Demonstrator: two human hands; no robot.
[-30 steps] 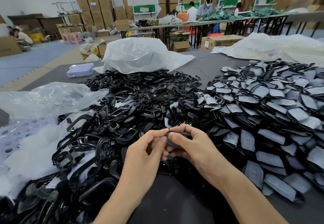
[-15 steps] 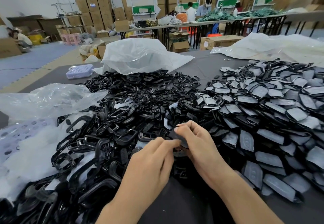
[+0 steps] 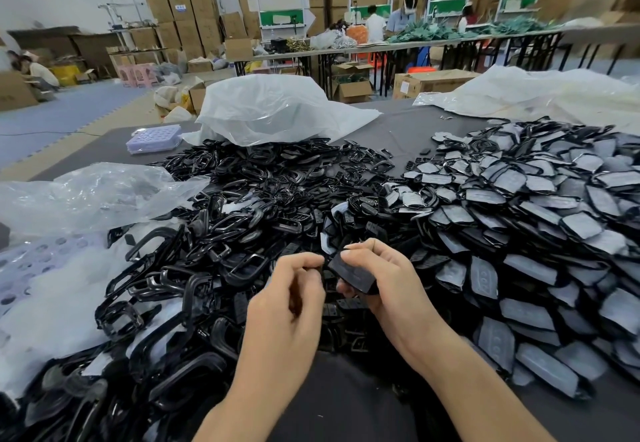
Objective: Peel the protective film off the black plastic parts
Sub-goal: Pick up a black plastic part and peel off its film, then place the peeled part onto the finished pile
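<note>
My right hand (image 3: 391,289) grips a small black plastic part (image 3: 351,273), held tilted above the table's near middle. My left hand (image 3: 287,299) has thumb and forefinger pinched at the part's upper left corner. I cannot tell whether film sits between those fingertips. A big heap of parts still under greyish protective film (image 3: 526,234) fills the right side. A heap of bare glossy black frames and small pieces (image 3: 207,261) covers the left and centre.
Clear plastic bags lie at the left (image 3: 86,196), at the back centre (image 3: 273,109) and at the back right (image 3: 540,95). A lilac perforated tray (image 3: 154,138) sits far left on the dark table (image 3: 408,130). People work at long tables behind.
The part has come out from between my closed fingers and now shows tilted in my right hand. My left hand has shifted a little left, still pinching the part's corner.
</note>
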